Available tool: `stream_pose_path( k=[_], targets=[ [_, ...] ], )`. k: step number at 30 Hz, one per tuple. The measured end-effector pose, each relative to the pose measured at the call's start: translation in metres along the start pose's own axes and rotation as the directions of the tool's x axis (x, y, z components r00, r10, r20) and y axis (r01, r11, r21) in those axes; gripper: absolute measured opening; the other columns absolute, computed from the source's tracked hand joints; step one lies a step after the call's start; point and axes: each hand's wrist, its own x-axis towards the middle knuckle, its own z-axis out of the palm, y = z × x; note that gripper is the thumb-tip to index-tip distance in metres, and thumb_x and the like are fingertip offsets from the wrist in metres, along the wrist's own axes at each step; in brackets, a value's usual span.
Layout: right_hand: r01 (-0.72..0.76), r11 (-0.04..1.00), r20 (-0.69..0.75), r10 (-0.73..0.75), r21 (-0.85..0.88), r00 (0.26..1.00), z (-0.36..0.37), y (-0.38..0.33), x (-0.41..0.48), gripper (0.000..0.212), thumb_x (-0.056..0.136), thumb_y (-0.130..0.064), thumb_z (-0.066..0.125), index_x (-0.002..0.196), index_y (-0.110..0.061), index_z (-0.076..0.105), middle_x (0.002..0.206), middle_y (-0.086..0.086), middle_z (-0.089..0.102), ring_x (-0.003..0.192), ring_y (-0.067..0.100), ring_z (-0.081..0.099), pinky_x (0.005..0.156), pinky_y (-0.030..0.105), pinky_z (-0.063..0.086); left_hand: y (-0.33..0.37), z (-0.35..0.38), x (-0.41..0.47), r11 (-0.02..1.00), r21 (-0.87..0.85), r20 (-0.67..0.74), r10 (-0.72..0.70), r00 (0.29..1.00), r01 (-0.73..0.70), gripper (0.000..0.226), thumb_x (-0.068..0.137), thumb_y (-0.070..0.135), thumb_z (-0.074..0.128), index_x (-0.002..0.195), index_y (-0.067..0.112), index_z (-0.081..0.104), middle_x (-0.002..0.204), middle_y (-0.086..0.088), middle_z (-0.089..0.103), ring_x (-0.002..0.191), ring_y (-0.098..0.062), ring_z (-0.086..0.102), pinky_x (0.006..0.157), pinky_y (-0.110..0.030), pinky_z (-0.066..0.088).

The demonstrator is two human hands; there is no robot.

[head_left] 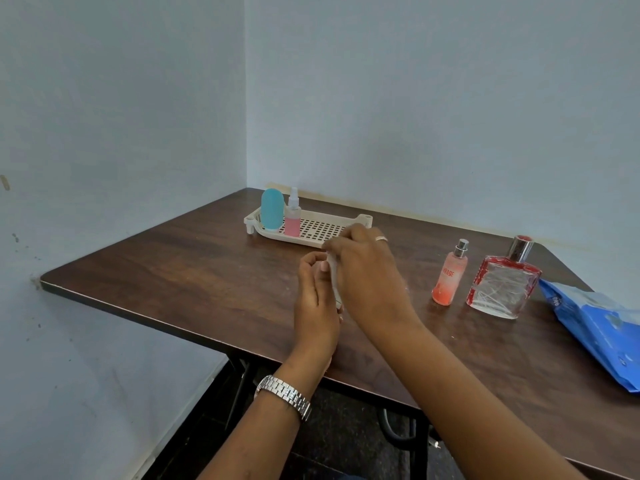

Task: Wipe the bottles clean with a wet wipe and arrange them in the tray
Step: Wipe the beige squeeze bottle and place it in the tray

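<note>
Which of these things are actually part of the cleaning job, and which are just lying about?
In the job: tray, with blue bottle and pink spray bottle standing in it; orange bottle and glass bottle waiting on the table; blue wipe pack; white item held between left hand and right hand.

Not in the job: wristwatch, ring.

A single view, worn on the person's head, faces forward and down along both forearms, which enter from the bottom edge. The left hand (317, 299) and right hand (363, 275) sit near the picture's middle, close to the lens, closed together on a white thing (334, 282) over the table (173, 271). Beyond the hands the tray (322, 233) lies toward the room's corner, and wall (415, 98) fills the upper half. Right of the hands stand a pink bottle (449, 275) and a glass bottle (502, 282). Farther right, the frame edge cuts a blue packet (595, 323).
</note>
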Motion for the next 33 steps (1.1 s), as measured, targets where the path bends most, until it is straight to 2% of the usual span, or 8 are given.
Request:
stream_pose_path(
  k=[3,6,10,16,22,28,31,33],
  targets=[
    [0.056,0.998,-0.032,-0.057,-0.034,0.998,-0.002,-0.012,-0.007,0.01,0.08,-0.01,0.069,0.09,-0.009,0.07,0.094,0.01,0.059,0.093,0.027,0.056,0.074,0.038,0.055,-0.002,0.0,0.001,1.0,0.025,0.0,0.008,1.0,-0.008,0.015,0.103,0.03,0.039,0.116,0.034,0.047,0.101,0.008,0.064,0.082,0.005,0.064,0.059,-0.01,0.048],
    [0.094,0.994,0.04,-0.092,-0.051,0.995,-0.006,-0.01,-0.002,0.019,0.087,-0.014,0.062,0.105,-0.01,0.066,0.108,0.008,0.056,0.104,0.023,0.051,0.086,0.034,0.051,0.004,-0.001,-0.002,1.0,-0.011,0.022,-0.026,0.999,0.027,0.016,0.101,0.038,0.036,0.113,0.039,0.046,0.101,0.008,0.064,0.08,0.006,0.064,0.058,-0.012,0.049],
    [-0.104,0.994,-0.017,0.104,0.019,0.994,-0.01,0.011,0.017,0.023,0.089,-0.011,0.056,0.11,-0.013,0.065,0.11,0.005,0.052,0.101,0.02,0.051,0.083,0.027,0.047,0.006,0.0,-0.004,0.998,-0.043,0.049,-0.033,0.998,0.035,0.037,0.088,0.057,0.032,0.116,0.037,0.045,0.101,-0.006,0.061,0.065,-0.012,0.056,0.049,-0.023,0.045],
    [-0.254,0.962,-0.02,0.257,0.103,0.966,-0.011,0.016,0.017,0.026,0.09,-0.011,0.056,0.114,-0.014,0.063,0.114,0.006,0.054,0.105,0.022,0.051,0.085,0.026,0.042,0.005,-0.001,-0.004,0.996,-0.062,0.044,-0.056,0.997,0.059,0.024,0.094,0.054,0.031,0.109,0.044,0.047,0.108,-0.012,0.058,0.066,-0.017,0.052,0.048,-0.024,0.044],
    [-0.365,0.905,-0.044,0.383,0.219,0.923,-0.011,0.029,0.02,0.024,0.088,-0.005,0.052,0.103,-0.011,0.069,0.112,0.009,0.063,0.103,0.022,0.057,0.089,0.029,0.046,0.004,-0.003,-0.002,0.985,-0.127,0.094,-0.104,0.99,0.115,0.019,0.099,0.049,0.03,0.103,0.045,0.049,0.099,-0.009,0.056,0.059,-0.012,0.05,0.047,-0.023,0.044],
    [-0.502,0.777,0.066,0.518,0.38,0.853,-0.019,0.041,0.022,0.019,0.09,-0.009,0.054,0.09,-0.016,0.071,0.111,0.003,0.065,0.095,0.012,0.055,0.083,0.025,0.048,0.008,-0.004,-0.003,0.985,-0.092,0.28,-0.114,0.953,0.145,0.041,0.084,0.061,0.044,0.122,0.046,0.044,0.095,-0.005,0.055,0.064,-0.009,0.05,0.053,-0.023,0.045],
    [-0.524,0.751,0.122,0.523,0.402,0.843,-0.02,0.046,0.025,0.018,0.09,-0.009,0.054,0.089,-0.017,0.07,0.107,0.001,0.064,0.088,0.007,0.049,0.082,0.025,0.048,0.007,-0.005,-0.004,0.993,-0.046,0.302,-0.093,0.949,0.112,0.06,0.08,0.042,0.073,0.127,0.05,0.036,0.105,-0.002,0.06,0.069,-0.006,0.055,0.056,-0.024,0.046],
    [-0.538,0.736,0.147,0.529,0.412,0.836,-0.019,0.048,0.024,0.019,0.091,-0.007,0.053,0.089,-0.016,0.07,0.101,-0.002,0.061,0.085,0.006,0.048,0.075,0.022,0.044,0.006,-0.006,-0.005,0.994,-0.043,0.308,-0.085,0.948,0.103,0.069,0.08,0.026,0.075,0.129,0.05,0.034,0.111,-0.002,0.059,0.075,-0.008,0.057,0.058,-0.023,0.047]
  ],
)
